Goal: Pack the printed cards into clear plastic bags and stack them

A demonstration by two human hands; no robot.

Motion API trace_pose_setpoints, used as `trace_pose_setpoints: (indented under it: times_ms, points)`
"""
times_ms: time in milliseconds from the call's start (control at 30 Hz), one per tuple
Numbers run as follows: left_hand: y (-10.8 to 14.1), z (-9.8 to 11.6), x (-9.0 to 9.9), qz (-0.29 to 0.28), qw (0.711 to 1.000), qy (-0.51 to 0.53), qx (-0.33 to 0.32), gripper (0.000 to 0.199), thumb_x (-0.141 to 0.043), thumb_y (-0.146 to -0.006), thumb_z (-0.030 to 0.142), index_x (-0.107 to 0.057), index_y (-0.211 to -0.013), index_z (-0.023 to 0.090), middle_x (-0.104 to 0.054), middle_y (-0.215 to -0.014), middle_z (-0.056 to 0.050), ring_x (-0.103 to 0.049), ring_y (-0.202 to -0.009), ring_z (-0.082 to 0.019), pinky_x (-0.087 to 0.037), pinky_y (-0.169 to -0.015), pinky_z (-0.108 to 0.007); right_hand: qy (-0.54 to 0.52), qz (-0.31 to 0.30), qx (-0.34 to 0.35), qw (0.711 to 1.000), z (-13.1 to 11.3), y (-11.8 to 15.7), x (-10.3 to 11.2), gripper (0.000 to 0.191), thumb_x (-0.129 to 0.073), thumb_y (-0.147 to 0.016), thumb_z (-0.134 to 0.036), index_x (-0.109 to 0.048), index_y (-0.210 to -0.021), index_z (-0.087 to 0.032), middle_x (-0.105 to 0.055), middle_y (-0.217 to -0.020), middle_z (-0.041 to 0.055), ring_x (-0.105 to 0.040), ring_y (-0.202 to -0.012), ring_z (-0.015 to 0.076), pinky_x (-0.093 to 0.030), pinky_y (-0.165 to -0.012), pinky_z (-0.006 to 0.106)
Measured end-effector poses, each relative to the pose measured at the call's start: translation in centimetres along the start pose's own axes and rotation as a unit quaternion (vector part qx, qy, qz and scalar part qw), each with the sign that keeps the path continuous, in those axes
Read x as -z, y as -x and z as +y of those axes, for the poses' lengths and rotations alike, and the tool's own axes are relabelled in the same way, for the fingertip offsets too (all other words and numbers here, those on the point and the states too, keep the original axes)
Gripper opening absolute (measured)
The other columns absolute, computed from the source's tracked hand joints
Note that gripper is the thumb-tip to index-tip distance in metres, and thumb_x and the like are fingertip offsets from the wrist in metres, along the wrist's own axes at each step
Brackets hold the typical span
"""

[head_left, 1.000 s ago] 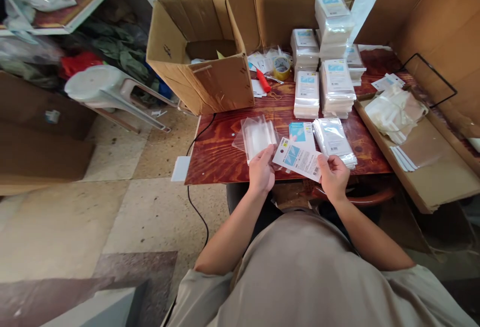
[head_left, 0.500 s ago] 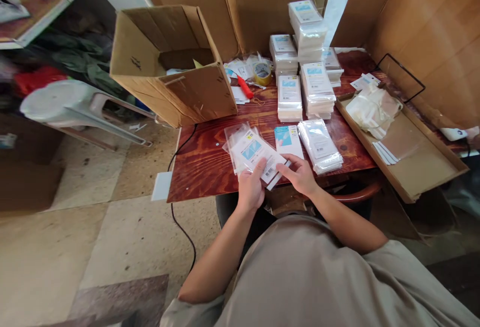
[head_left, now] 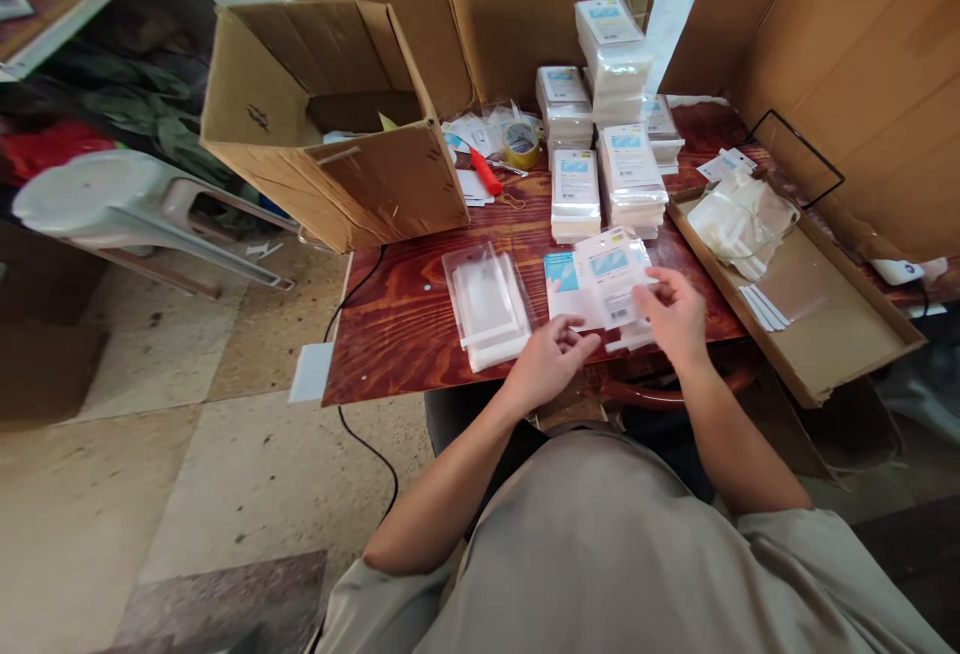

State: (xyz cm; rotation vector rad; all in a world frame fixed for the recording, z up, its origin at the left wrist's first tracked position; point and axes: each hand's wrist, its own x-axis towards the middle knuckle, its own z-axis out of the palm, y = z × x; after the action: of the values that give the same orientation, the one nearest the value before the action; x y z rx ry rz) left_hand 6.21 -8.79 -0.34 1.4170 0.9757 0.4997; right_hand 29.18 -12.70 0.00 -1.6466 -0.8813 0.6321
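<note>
My right hand (head_left: 675,314) pinches the right edge of a bagged card (head_left: 611,276), white with a blue picture and a barcode. The bagged card is over a pile of clear-bagged cards (head_left: 636,334) and partly covers the blue-and-white cards (head_left: 561,286). Just left of it, my left hand (head_left: 553,362) is empty, its fingers apart and slightly curled near the table's front edge. A stack of clear plastic bags (head_left: 489,306) lies to the left of that hand.
Stacks of bagged cards (head_left: 576,184) stand at the back. An open cardboard box (head_left: 390,184) is at the back left, near a tape roll (head_left: 520,144) and a red-handled tool (head_left: 485,172). A shallow cardboard tray (head_left: 847,334) sits right; a white stool (head_left: 90,194) stands left.
My right hand has carried the bagged card rightward, from above the clear bags to the pile of bagged cards. My left hand has let go of it and moved right.
</note>
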Motion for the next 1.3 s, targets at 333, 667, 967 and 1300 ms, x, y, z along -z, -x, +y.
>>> trace_pose_setpoints:
  times_ms: [333, 667, 967, 1300]
  points:
    - [-3.8, -2.7, 10.4, 0.356, 0.859, -0.349, 0.112, 0.074, -0.083, -0.081, 0.055, -0.06, -0.134, 0.009, -0.061, -0.138, -0.03, -0.052, -0.138, -0.049, -0.039, -0.119, -0.061, 0.425, 0.172, 0.189, 0.868, 3.0, -2.1, 0.1, 0.028, -0.066, -0.095, -0.033, -0.07, -0.113, -0.012, -0.07, -0.119, 0.0234, -0.06, -0.114, 0.0382, -0.047, -0.095, 0.048]
    - [-2.8, -3.1, 12.8, 0.343, 0.878, -0.298, 0.148, 0.061, -0.085, -0.079, 0.043, -0.068, -0.128, 0.01, -0.075, -0.122, -0.022, -0.069, -0.117, -0.04, -0.05, -0.102, -0.047, 0.463, -0.32, 0.391, 0.728, -0.6, 0.6, -4.9, 0.025, -0.078, -0.097, -0.025, -0.074, -0.118, -0.012, -0.07, -0.135, 0.0166, -0.061, -0.123, 0.0327, -0.054, -0.1, 0.045]
    - [-0.4, -1.8, 12.5, 0.25, 0.867, -0.422, 0.089, 0.042, -0.044, -0.107, 0.041, -0.077, -0.1, 0.015, -0.075, -0.105, -0.02, -0.069, -0.102, -0.036, -0.046, -0.09, -0.043, 0.533, -0.371, 0.376, 0.661, -2.1, 1.2, -4.0, 0.026, -0.05, -0.102, -0.002, -0.073, -0.112, -0.009, -0.074, -0.109, 0.0147, -0.068, -0.101, 0.0272, -0.05, -0.078, 0.036]
    - [0.0, -1.8, 12.0, 0.333, 0.84, -0.416, 0.097, 0.047, -0.046, -0.107, 0.047, -0.08, -0.099, 0.015, -0.076, -0.099, -0.019, -0.069, -0.099, -0.036, -0.047, -0.094, -0.044, 0.426, -0.209, 0.419, 0.774, -0.9, 1.3, -2.8, 0.031, -0.046, -0.109, -0.015, -0.074, -0.097, -0.016, -0.08, -0.103, 0.0098, -0.072, -0.09, 0.0222, -0.045, -0.071, 0.034]
